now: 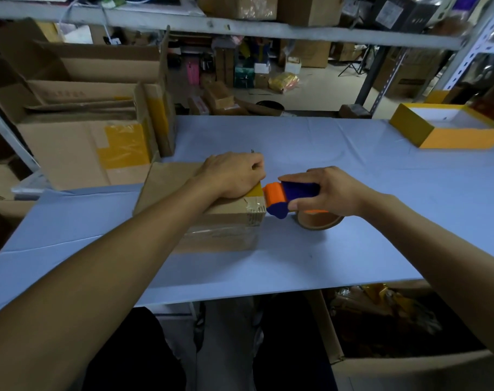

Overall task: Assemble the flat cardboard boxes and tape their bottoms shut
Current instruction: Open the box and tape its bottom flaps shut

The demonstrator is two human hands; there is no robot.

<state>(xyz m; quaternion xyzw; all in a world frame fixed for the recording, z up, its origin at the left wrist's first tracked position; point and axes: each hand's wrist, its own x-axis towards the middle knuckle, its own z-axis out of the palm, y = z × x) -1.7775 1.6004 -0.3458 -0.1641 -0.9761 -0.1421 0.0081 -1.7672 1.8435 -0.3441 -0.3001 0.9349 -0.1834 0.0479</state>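
A small brown cardboard box (pixel 226 221) stands on the blue table (pixel 353 249), with tape over its upward face and down its right side. My left hand (pixel 234 173) rests on top of the box with its fingers curled at the far right corner. My right hand (pixel 330 190) grips the blue handle of an orange and blue tape dispenser (pixel 285 197). The dispenser's orange head touches the box's upper right edge. Its brown tape roll (pixel 319 220) hangs below my right hand, just over the table.
Larger open cardboard boxes (pixel 85 131) with flat cardboard inside crowd the table's left end. A yellow tray-like box (pixel 449 128) sits at the far right. A carton (pixel 395 334) of packing scraps stands under the table's near right edge. Shelving runs overhead.
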